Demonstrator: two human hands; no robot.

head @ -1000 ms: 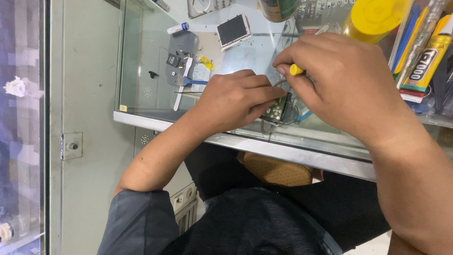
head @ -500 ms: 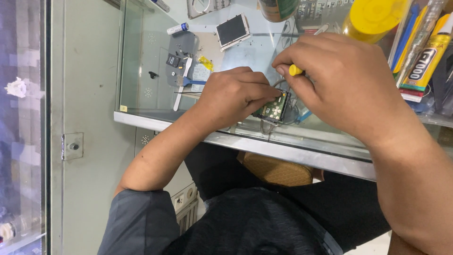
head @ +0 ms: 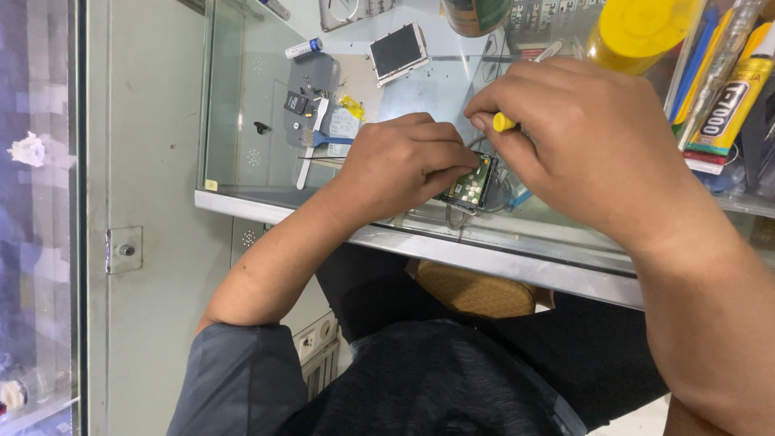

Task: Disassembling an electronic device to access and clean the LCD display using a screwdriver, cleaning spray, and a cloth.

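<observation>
- left hand (head: 404, 165) curled down over a small green circuit board (head: 468, 187), fingers pinching its edge, holding it on the glass counter (head: 242, 121)
- right hand (head: 581, 145) closed around a yellow-capped screwdriver (head: 504, 122), tip hidden, over the board
- small lcd screen (head: 398, 52) and white spudger (head: 311, 145) lie further back, well apart

Two hands (head: 404, 165) — one circuit board (head: 468, 187)

Glass counter top (head: 242, 145) glossy, metal edge (head: 484, 250) brushed; green circuit board (head: 468, 187) matt; yellow plastic screwdriver cap (head: 504, 123) smooth.
</observation>
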